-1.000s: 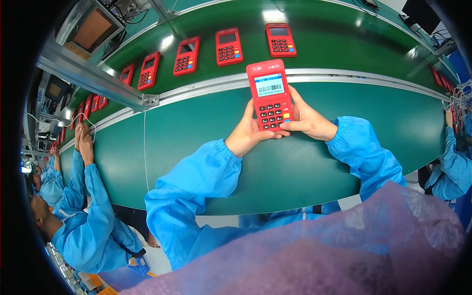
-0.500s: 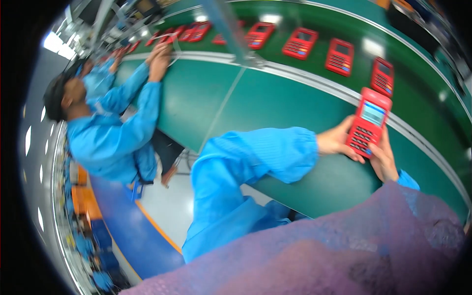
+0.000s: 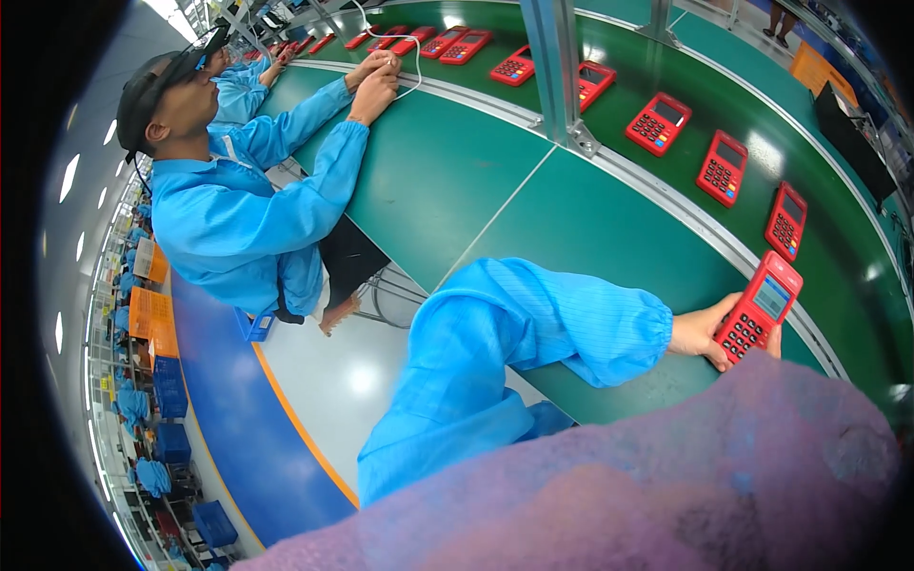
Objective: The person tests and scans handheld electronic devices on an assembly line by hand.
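A red handheld payment terminal (image 3: 762, 300) with a lit screen and dark keys is held tilted over the near side of the bench at the right. My left hand (image 3: 703, 331), coming out of a blue sleeve, grips its left side. On its right side rests my right hand (image 3: 775, 343), of which only a small part shows; purple fabric in front covers the remainder. Just beyond the held terminal, another red terminal (image 3: 787, 221) lies on the dark green belt.
Several red terminals (image 3: 659, 124) lie spaced along the belt (image 3: 705, 100). A metal post (image 3: 552, 76) rises at the rail between belt and green bench (image 3: 571, 219). To the left a co-worker in blue (image 3: 257, 214) sits with both hands raised beside a white cable (image 3: 419, 67).
The whole view has swung leftward, so the bench, belt and co-worker appear farther right. The terminal stays between my hands, and less of my right hand shows now.
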`<move>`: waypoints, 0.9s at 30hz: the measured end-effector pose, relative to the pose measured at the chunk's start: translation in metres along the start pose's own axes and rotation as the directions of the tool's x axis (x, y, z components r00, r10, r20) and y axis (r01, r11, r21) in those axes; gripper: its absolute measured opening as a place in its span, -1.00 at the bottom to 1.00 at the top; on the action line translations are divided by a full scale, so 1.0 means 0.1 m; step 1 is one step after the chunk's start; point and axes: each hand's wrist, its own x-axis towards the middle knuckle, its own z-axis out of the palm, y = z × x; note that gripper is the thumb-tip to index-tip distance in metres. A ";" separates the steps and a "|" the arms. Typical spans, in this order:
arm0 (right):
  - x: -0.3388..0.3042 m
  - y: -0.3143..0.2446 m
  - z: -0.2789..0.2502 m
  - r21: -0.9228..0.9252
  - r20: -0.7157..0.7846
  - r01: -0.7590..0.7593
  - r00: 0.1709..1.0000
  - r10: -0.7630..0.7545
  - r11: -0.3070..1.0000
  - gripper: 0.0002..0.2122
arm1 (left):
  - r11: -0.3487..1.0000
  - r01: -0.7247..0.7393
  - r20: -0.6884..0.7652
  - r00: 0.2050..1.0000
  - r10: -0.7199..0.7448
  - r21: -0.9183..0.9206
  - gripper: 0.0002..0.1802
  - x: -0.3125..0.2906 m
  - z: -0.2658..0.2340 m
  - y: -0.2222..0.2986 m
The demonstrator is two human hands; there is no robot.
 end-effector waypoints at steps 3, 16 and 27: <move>0.01 0.05 -0.04 -0.014 -0.025 -0.018 1.000 0.018 1.000 -0.51 | 0.999 -0.051 0.026 0.998 0.050 0.008 0.05 0.01 -0.01 -0.01; 0.01 0.07 -0.13 -0.021 0.014 -0.074 0.997 0.074 0.997 -0.51 | 0.997 -0.018 0.030 0.999 0.016 0.075 0.06 0.01 0.03 0.04; 0.08 0.08 -0.06 -0.041 0.060 -0.015 0.998 0.017 0.999 -0.53 | 1.000 0.021 0.011 1.000 -0.021 -0.001 0.04 -0.04 -0.06 -0.01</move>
